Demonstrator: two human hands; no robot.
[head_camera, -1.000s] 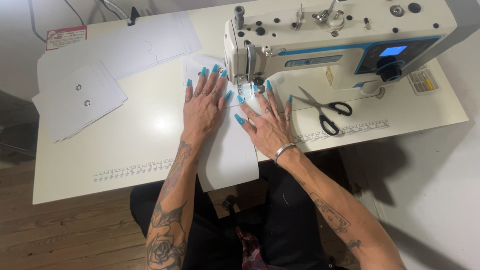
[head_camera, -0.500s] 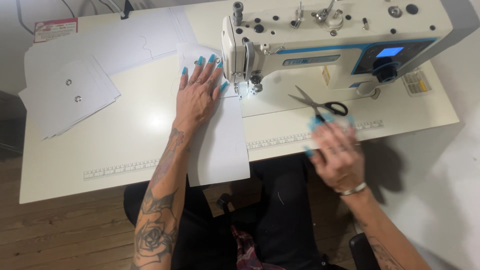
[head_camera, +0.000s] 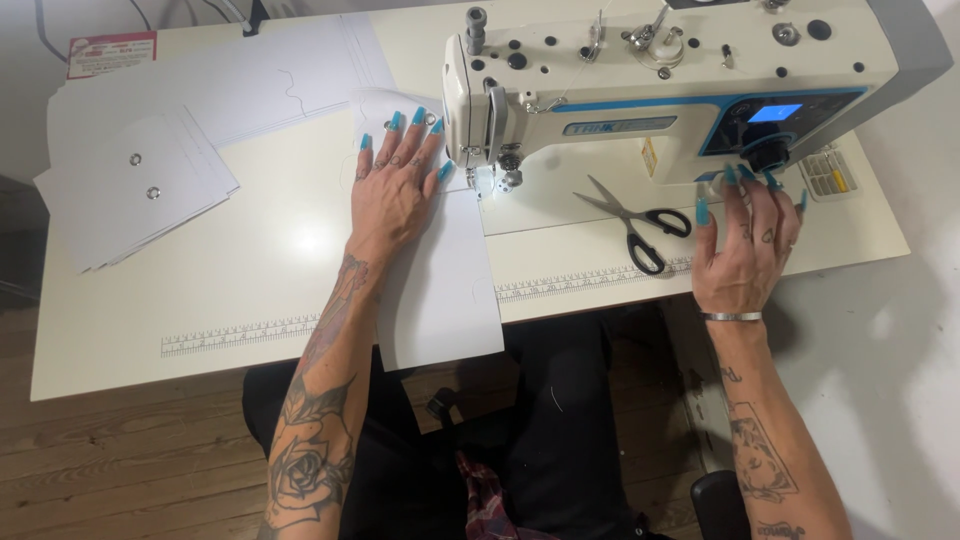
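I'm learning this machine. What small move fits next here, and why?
Probably bring the right hand back to the white sheet. Its fingertips are at the black knob below the blue screen, so only the left hand presses the sheet flat by the needle.

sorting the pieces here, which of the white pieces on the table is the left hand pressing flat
The long white piece running under the sewing machine needle and over the table's front edge; the left hand lies on it. The stacked pieces lie apart, untouched.
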